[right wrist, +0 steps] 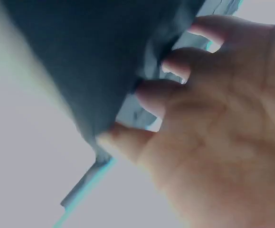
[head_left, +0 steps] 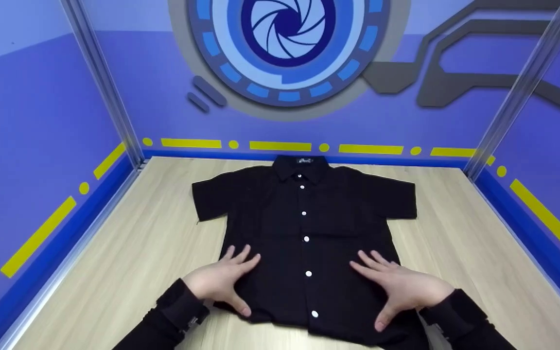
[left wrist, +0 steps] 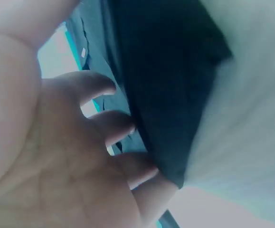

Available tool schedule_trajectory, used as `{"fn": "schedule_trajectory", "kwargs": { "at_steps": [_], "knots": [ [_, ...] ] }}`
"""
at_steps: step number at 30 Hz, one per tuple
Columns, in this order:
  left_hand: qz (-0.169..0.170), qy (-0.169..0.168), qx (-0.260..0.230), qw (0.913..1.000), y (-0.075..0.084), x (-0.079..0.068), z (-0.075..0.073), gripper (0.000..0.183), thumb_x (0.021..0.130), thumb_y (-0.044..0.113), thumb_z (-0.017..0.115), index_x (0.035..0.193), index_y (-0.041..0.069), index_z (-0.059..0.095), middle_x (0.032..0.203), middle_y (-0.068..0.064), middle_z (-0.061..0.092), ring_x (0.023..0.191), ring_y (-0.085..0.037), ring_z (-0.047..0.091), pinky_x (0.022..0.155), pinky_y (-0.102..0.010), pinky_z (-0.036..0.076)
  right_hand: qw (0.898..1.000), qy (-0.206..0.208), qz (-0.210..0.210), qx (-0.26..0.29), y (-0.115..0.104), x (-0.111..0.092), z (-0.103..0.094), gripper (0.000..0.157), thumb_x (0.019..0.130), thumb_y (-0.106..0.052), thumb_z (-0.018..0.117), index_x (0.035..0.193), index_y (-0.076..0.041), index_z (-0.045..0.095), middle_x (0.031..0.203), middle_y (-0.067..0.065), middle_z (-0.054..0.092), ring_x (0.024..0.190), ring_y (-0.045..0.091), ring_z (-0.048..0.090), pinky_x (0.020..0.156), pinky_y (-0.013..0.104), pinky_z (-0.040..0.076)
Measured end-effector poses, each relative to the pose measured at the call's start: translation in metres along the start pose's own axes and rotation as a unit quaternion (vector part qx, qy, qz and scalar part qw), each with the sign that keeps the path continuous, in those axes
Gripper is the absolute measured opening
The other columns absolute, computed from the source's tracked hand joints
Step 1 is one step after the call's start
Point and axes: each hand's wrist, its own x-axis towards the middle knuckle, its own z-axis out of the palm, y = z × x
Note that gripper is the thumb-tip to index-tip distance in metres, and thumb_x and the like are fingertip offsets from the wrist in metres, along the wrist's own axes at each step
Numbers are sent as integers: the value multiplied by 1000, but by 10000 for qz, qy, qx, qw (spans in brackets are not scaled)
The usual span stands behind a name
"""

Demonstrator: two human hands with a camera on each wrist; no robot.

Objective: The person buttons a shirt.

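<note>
A black short-sleeved button-up shirt lies front up on the table, its collar toward the back wall and white buttons down the middle. My left hand rests on the lower left side of the shirt, fingers spread. On the lower right side my right hand lies the same way, thumb near the hem. In the left wrist view the palm faces the camera, fingertips against the dark cloth. The right wrist view shows the other palm with its fingertips touching the cloth. The hem looks slightly uneven.
The light wooden tabletop surrounds the shirt. Blue panels with yellow marks stand at the left, the back and the right. Metal posts rise at the two back corners. Black bands circle both wrists.
</note>
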Motion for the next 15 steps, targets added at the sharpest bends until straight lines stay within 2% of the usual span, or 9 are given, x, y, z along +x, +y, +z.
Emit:
{"fn": "schedule_trajectory", "kwargs": {
  "at_steps": [3, 9, 15],
  "knots": [
    [-153, 71, 78, 9998, -2, -1, -1, 124, 57, 62, 84, 154, 15, 22, 160, -20, 11, 143, -53, 7, 111, -63, 27, 9991, 77, 125, 401, 7, -1, -5, 126, 54, -61, 84, 155, -18, 21, 161, 20, 5, 144, 51, 0, 109, 70, 18],
    [-319, 97, 191, 9993, -4, -2, -1, 127, 55, 66, 82, 154, 14, 22, 160, -20, 11, 144, -51, 6, 111, -62, 27, 9986, 403, 247, 257, 25, 4, -6, 122, 57, -66, 80, 154, -19, 23, 161, 19, 9, 145, 49, 3, 106, 74, 16],
    [-289, 164, 250, 9991, -5, 1, 0, 127, 53, 67, 82, 153, 14, 25, 160, -21, 13, 144, -51, 8, 111, -61, 28, 9977, 259, 206, 588, 38, 3, -3, 123, 59, -59, 83, 155, -15, 20, 162, 17, 6, 146, 47, -1, 108, 71, 14]
  ]
}}
